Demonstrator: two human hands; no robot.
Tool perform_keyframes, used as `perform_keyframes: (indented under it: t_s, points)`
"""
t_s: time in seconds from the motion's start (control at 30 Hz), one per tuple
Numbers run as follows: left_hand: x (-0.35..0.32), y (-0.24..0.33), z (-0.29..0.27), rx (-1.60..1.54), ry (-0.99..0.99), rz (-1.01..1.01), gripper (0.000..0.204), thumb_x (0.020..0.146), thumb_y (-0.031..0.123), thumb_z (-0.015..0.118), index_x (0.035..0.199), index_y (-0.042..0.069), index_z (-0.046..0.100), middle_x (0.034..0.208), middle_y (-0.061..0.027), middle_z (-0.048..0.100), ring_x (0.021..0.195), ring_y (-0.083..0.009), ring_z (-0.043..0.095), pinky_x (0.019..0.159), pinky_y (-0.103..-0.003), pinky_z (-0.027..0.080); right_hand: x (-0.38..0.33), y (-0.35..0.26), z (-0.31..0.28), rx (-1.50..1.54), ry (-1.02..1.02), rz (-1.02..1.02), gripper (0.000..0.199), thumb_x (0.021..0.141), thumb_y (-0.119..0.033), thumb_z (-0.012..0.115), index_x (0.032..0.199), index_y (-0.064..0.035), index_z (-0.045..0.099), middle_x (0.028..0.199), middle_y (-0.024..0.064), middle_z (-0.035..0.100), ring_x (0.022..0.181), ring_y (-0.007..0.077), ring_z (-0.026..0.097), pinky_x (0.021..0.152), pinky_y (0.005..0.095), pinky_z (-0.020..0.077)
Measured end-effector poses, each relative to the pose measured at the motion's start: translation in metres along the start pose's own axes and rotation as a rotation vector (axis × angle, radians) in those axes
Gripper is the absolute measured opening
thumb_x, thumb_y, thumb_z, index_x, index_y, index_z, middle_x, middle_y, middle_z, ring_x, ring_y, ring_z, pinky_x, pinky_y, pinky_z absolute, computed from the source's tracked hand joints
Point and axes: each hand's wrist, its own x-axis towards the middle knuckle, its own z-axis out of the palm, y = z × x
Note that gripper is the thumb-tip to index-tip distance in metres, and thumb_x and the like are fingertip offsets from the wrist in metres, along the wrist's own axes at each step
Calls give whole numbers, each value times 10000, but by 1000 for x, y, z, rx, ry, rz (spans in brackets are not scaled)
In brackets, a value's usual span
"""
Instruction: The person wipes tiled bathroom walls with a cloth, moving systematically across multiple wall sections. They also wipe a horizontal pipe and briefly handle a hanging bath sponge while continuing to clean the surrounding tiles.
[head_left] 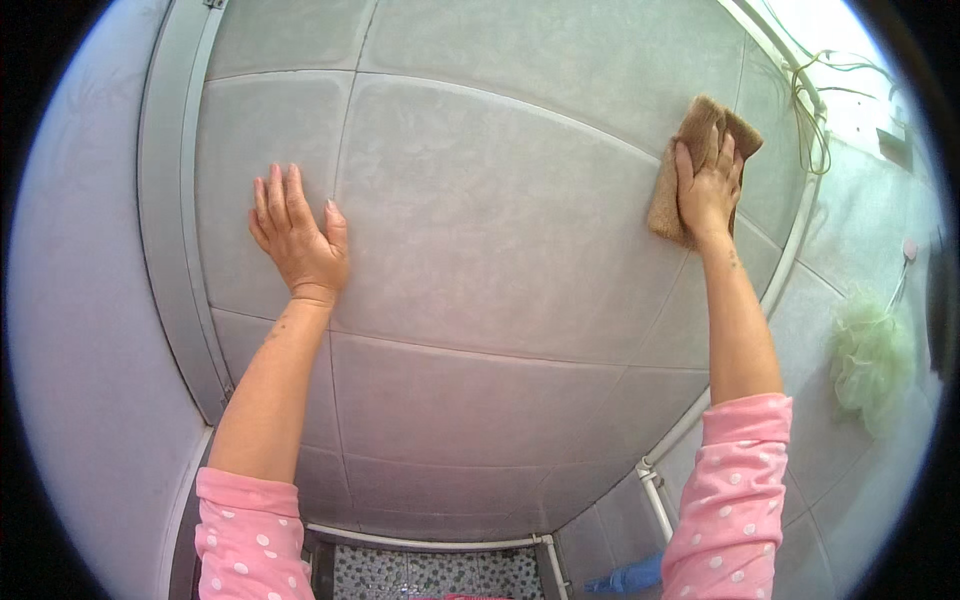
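Observation:
A brown cloth [672, 190], folded over, lies flat against the grey tiled wall [480, 220] at the upper right. My right hand [712, 185] presses on it, fingers spread over its folds. Farther left, my left hand [298, 232] rests with its palm toward the same wall, fingers stretched out and thumb apart, holding nothing. Both forearms come up from pink sleeves with white dots, pushed back from the wrists.
A grey door frame [170, 220] bounds the wall on the left. White pipes [790, 255] run up the right corner, with loose wires [810, 120] near the top. A pale green bath puff [868, 350] hangs at right. Below are a pebble-patterned floor [430, 572] and a blue object [630, 577].

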Motion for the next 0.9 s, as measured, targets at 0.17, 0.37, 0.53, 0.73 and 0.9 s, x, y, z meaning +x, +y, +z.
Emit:
perform_keyframes:
  t_s: [0.17, 0.37, 0.53, 0.73, 0.9]
  points:
    - [0, 0, 3, -5, 9, -2, 601, 905, 331, 456, 1439, 91, 322, 1482, -114, 309, 1413, -331, 197, 1119, -534, 146, -38, 3, 4, 53, 8, 47, 766, 928, -598, 387, 1515, -164, 157, 1549, 149, 133, 1412, 418, 107, 1125, 565, 102]
    - [-3, 2, 5, -6, 12, -16, 584, 918, 332, 441, 1439, 97, 323, 1486, -112, 306, 1413, -333, 197, 1117, -536, 146, -186, 13, 15, 93, 29, 9, 831, 903, -474, 530, 1507, -76, 121, 1548, 174, 104, 1411, 435, 67, 1122, 584, 75]
    - [-5, -2, 10, 15, 20, 31, 578, 925, 318, 445, 1443, 100, 315, 1493, -109, 293, 1413, -332, 194, 1118, -530, 145, -317, 4, 9, 109, -250, 112, 1040, 819, -459, 654, 1501, -82, -35, 1534, 238, -29, 1403, 473, -41, 1109, 622, 20]
    - [-5, -1, 10, 6, 10, 26, 571, 933, 315, 436, 1440, 84, 312, 1492, -106, 292, 1414, -326, 191, 1123, -518, 149, -333, 21, 11, 22, -513, 33, 1057, 815, -523, 633, 1506, -119, -58, 1533, 236, -81, 1388, 502, -105, 1090, 641, -65]
    - [-6, -3, -2, 55, 18, 52, 576, 929, 315, 440, 1438, 75, 314, 1485, -126, 304, 1412, -335, 195, 1123, -515, 154, -203, 61, 25, 164, 64, 92, 911, 881, -541, 530, 1489, -6, 112, 1541, 196, 76, 1414, 426, 53, 1113, 588, 59]
